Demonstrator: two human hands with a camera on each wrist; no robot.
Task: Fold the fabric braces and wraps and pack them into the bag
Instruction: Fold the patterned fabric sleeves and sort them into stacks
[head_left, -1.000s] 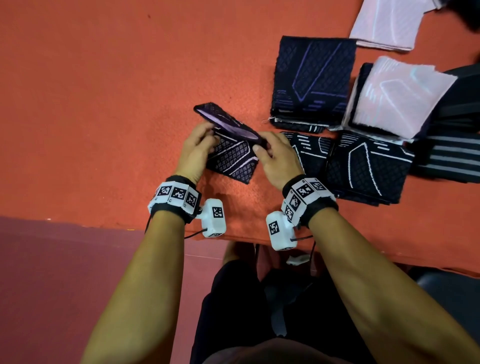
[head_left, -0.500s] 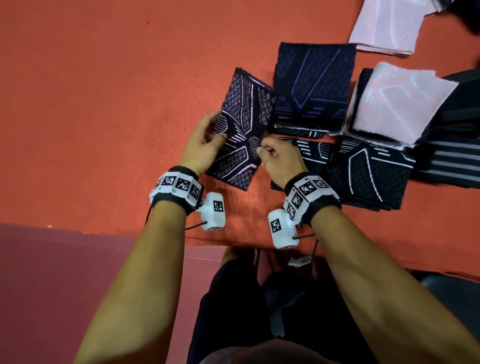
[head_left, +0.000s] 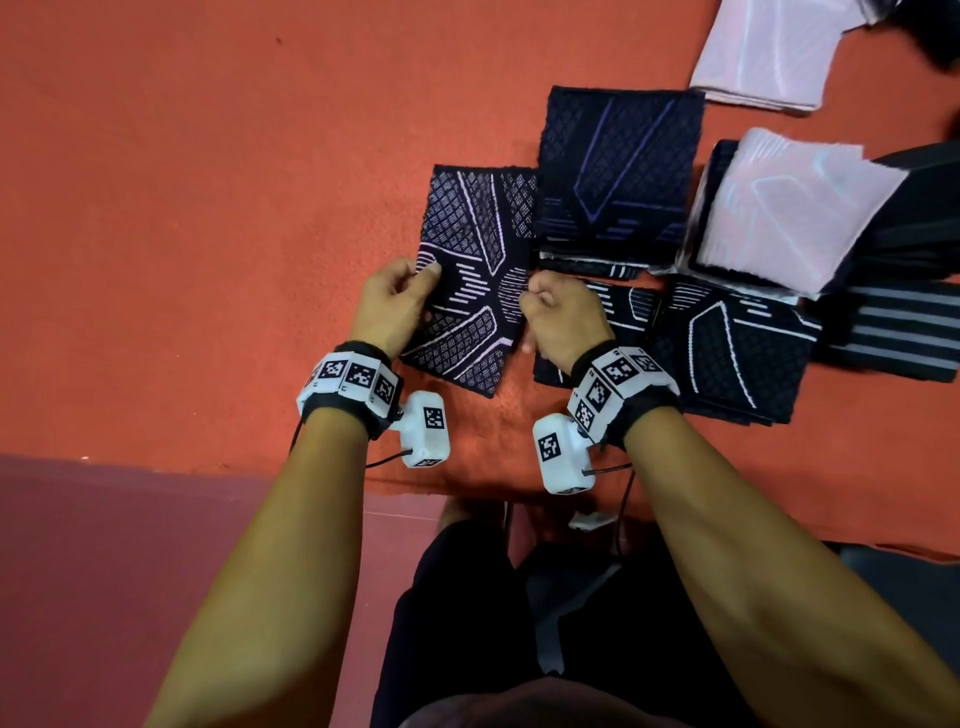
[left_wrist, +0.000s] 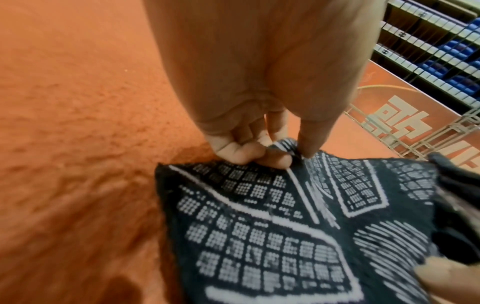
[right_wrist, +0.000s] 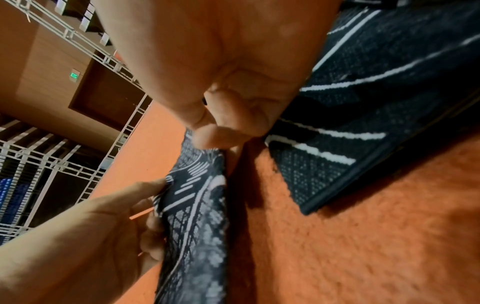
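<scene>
Orange felt surface (head_left: 208, 208): bare across the whole left and far-left region, with the near edge running just behind both wrists. Left hand (head_left: 392, 306) at the left edge of the held brace (head_left: 470, 280), thumb on top and fingers curled beneath, pinching the fabric edge; same pinch confirmed in the left wrist view (left_wrist: 249, 152). Brace spread open, pattern side up, near corner close to the felt, far right corner touching the blue-lined stack (head_left: 618, 171). Right hand (head_left: 558, 319) at the right edge of the brace, fingers curled tight against the thumb, pinching that edge (right_wrist: 221, 131). Immediately right: white-lined stack (head_left: 727, 353), partly under the right wrist. Further right: pale pink stack (head_left: 789, 208), then striped wraps (head_left: 893, 332) at the frame edge. Second pale pink stack (head_left: 763, 47) at far right. Little free felt between these stacks.

Against one second ago: brace then folded over and raised between the hands, now opened flat. Against half a second ago: brace less tilted, far edge squarer to the blue-lined stack.
</scene>
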